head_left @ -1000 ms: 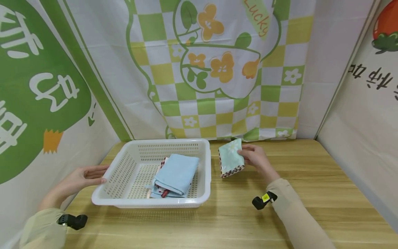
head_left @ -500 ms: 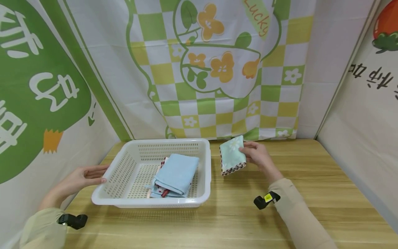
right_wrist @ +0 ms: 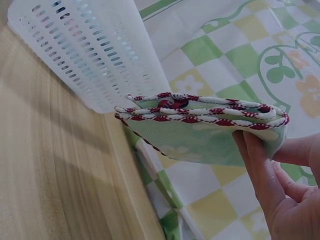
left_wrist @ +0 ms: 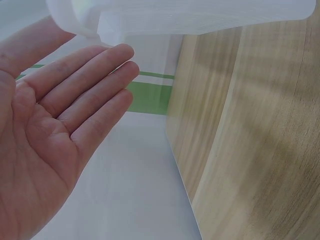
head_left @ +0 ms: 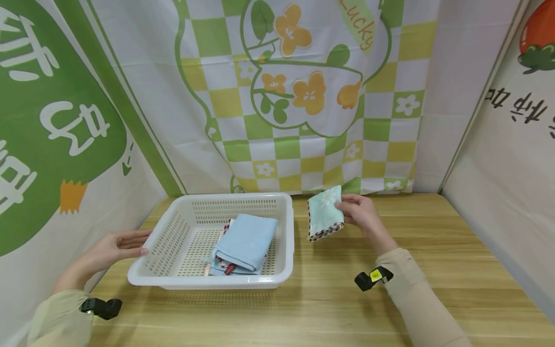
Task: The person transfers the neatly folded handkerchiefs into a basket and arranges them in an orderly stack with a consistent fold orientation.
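In the head view my right hand (head_left: 362, 214) pinches a folded mint-green towel (head_left: 325, 212) with a pale flower and a dark red-and-white stitched edge. The towel is held up to the right of a white plastic basket (head_left: 286, 246). In the right wrist view its stacked folds (right_wrist: 200, 117) face the camera, with fingers on its near side and the thumb mostly hidden. My left hand (head_left: 106, 250) is at the basket's left side, its thumb tip at the rim. From the left wrist, straight fingers (left_wrist: 85, 90) show beneath the rim. A folded light blue towel (head_left: 247, 241) lies inside the basket.
Under the blue towel, red-patterned cloth and a small red tag (head_left: 230, 269) peek out. The basket stands on a wooden table (head_left: 329, 308). Behind it hangs a green-and-yellow checked curtain (head_left: 312, 164), and printed sheets (head_left: 498, 159) close off both sides.
My right hand has lifted the green towel slightly, moving a little to the right and toward the back. The left hand and the basket have stayed put.
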Demonstrator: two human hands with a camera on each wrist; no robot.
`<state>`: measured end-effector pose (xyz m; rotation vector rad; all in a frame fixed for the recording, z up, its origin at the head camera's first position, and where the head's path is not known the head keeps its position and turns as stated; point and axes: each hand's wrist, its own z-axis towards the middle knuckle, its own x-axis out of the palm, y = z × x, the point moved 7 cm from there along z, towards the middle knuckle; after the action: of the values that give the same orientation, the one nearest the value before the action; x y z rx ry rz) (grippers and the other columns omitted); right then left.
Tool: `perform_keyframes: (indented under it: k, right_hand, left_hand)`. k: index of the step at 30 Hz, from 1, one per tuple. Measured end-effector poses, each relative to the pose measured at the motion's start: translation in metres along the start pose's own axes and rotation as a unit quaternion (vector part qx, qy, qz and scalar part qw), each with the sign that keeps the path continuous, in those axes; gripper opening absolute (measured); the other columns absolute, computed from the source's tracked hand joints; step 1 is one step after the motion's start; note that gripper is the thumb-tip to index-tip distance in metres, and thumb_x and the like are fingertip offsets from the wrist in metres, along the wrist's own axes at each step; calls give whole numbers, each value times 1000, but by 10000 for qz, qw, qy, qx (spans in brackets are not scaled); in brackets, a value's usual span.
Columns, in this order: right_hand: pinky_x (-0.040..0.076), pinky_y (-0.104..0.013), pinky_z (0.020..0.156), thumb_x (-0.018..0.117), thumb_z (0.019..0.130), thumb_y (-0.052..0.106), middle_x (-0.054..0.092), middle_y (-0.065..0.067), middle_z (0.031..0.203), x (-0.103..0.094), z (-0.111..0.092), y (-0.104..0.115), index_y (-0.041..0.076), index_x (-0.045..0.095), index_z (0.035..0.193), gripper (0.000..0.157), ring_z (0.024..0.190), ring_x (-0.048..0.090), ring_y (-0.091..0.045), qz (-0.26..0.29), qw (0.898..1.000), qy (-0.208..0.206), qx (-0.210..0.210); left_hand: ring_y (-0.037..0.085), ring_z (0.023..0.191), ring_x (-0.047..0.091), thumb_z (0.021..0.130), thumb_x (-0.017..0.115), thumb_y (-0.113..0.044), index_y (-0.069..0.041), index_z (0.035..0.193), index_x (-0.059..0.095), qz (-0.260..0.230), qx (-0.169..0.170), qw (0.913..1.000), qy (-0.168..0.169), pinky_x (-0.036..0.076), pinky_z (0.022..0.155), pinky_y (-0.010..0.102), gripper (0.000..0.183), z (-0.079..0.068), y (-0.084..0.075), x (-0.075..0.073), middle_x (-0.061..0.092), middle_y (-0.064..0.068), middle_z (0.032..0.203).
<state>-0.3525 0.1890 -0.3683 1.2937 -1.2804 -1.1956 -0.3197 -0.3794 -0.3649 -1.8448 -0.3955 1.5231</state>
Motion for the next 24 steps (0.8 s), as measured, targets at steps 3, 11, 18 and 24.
perform_keyframes:
  k: [3,11,18,24]
  right_hand:
    - [56,-19,68,62,92,14,63,-5,104,0,-1,2,-6,42,137,54,73,65,-4,-37,10000,4,-50]
    - [56,-19,71,61,91,13,63,-2,98,2,-4,12,-9,43,135,52,74,66,-4,12,9997,39,-232]
    - [56,-20,73,61,92,15,61,-5,104,4,-6,17,-7,42,136,53,76,65,-4,-47,9996,34,-266]
    - [56,-21,74,61,92,16,60,-14,114,7,-8,22,-6,43,136,52,78,65,-5,-176,9992,81,-345]
  left_hand:
    - [-15,101,52,91,64,-27,4,140,40,-30,25,10000,15,48,81,14,64,0,0,0,51,27,134]
    - [-15,100,53,91,65,-27,4,140,41,-1,63,10000,-2,48,81,15,63,0,-1,0,52,27,133]
    - [-15,101,52,91,64,-28,3,141,41,68,23,10000,26,48,82,15,63,0,0,0,52,25,134]
    - [-15,100,52,91,64,-29,2,141,41,138,-36,9999,1,48,81,16,63,0,0,-1,53,25,134]
